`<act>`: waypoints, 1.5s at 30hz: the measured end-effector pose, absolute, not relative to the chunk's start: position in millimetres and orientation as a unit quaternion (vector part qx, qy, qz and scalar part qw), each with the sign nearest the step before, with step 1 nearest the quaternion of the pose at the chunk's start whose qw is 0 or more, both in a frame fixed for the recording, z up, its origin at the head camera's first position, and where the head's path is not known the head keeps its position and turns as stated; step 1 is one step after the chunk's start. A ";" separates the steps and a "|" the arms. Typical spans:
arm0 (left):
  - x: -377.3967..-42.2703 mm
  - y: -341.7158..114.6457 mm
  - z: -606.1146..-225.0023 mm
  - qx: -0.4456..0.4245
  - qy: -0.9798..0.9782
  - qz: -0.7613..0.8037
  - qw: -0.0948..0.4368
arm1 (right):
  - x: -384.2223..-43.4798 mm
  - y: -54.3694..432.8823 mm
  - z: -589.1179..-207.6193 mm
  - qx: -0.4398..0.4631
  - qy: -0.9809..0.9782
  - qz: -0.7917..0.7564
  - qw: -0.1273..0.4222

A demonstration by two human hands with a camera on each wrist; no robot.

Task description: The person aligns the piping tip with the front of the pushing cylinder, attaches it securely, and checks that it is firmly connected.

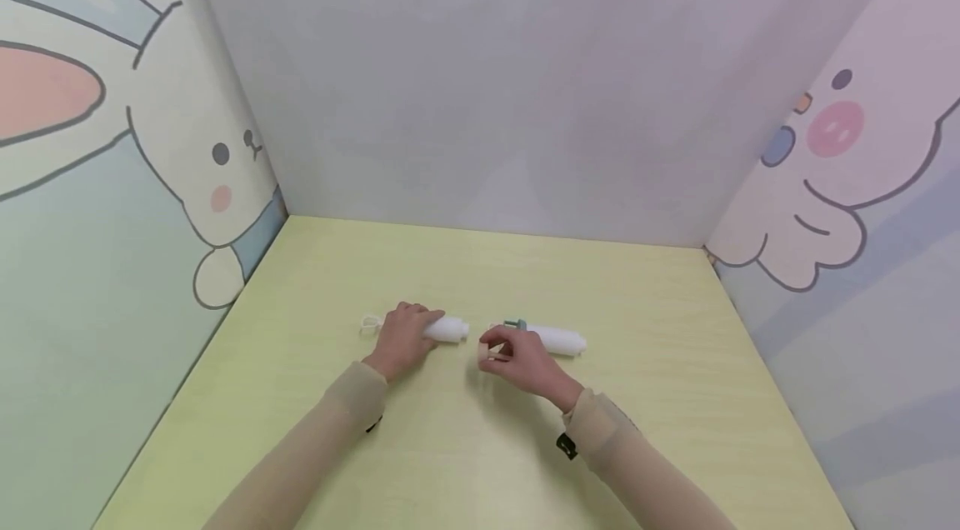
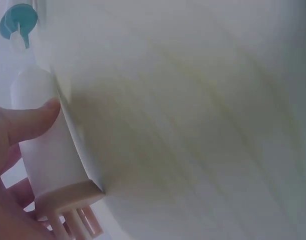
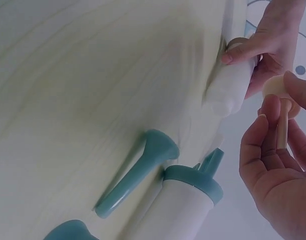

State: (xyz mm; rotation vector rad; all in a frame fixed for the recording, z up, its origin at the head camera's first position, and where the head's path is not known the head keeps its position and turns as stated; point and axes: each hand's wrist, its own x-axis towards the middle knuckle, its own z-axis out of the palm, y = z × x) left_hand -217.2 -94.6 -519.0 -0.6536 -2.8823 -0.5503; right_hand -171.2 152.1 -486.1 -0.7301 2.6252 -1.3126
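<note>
My left hand (image 1: 406, 338) grips a white tube (image 1: 447, 329) on its side at the yellow table. In the left wrist view my thumb lies along this tube's side, and a beige collar (image 2: 67, 195) with several prongs caps its near end. My right hand (image 1: 527, 361) pinches a small beige piece (image 3: 282, 122) with a rounded head and thin stem, held up beside the table. Below that hand lies a second white tube (image 3: 173, 212) with a teal collar (image 3: 193, 177). Next to it rests a teal piece (image 3: 137, 172) with a flared head and narrow stem.
A pale ring (image 1: 370, 323) shows left of my left hand. Another teal part (image 3: 70, 231) is cut off at the bottom of the right wrist view. Walls with cartoon animals (image 1: 217, 180) border the yellow table (image 1: 465, 463), and a plain pale panel (image 1: 480, 97) stands behind.
</note>
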 end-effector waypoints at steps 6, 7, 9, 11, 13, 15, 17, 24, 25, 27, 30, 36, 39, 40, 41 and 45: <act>-215.3 -94.9 -514.0 -0.229 -0.956 -0.159 0.096 | -175.7 155.8 -483.5 -0.223 0.864 -0.448 0.045; -213.8 -94.8 -512.1 -0.229 -0.955 -0.157 0.102 | -176.5 156.2 -483.2 -0.222 0.862 -0.453 0.045; -210.2 -94.0 -507.6 -0.233 -0.952 -0.161 0.114 | -178.0 157.3 -482.9 -0.220 0.859 -0.460 0.045; -206.2 -92.6 -502.8 -0.240 -0.948 -0.169 0.124 | -178.5 158.4 -482.6 -0.216 0.855 -0.470 0.048; -202.2 -91.1 -498.1 -0.248 -0.943 -0.178 0.130 | -179.0 159.7 -483.0 -0.213 0.852 -0.475 0.050; -198.9 -89.7 -494.8 -0.255 -0.940 -0.180 0.134 | -179.3 161.1 -483.9 -0.210 0.852 -0.477 0.052; -196.4 -88.3 -492.5 -0.258 -0.940 -0.175 0.138 | -179.6 162.6 -485.0 -0.209 0.852 -0.477 0.056; -191.8 -84.6 -484.4 -0.269 -0.929 -0.189 0.169 | -182.6 164.7 -485.6 -0.203 0.847 -0.489 0.041; -191.3 -83.8 -483.2 -0.270 -0.927 -0.193 0.174 | -182.9 164.7 -485.5 -0.200 0.847 -0.491 0.039; -189.8 -82.2 -480.6 -0.276 -0.922 -0.202 0.182 | -183.7 164.4 -485.3 -0.193 0.847 -0.494 0.039; -186.9 -79.8 -476.8 -0.285 -0.916 -0.207 0.191 | -183.7 162.6 -483.8 -0.189 0.847 -0.496 0.038; -181.8 -75.7 -469.6 -0.291 -0.915 -0.204 0.192 | -174.7 157.3 -462.8 -0.204 0.833 -0.514 0.027; -181.1 -74.7 -468.1 -0.289 -0.917 -0.201 0.190 | -172.2 156.8 -457.5 -0.208 0.827 -0.521 0.028; -181.0 -74.4 -467.9 -0.289 -0.917 -0.201 0.190 | -172.6 157.3 -458.5 -0.208 0.829 -0.519 0.029; -180.9 -74.0 -467.6 -0.289 -0.917 -0.201 0.189 | -174.2 158.1 -461.6 -0.207 0.830 -0.517 0.031; -180.5 -72.4 -467.1 -0.292 -0.917 -0.199 0.185 | -181.0 161.8 -475.5 -0.199 0.834 -0.514 0.033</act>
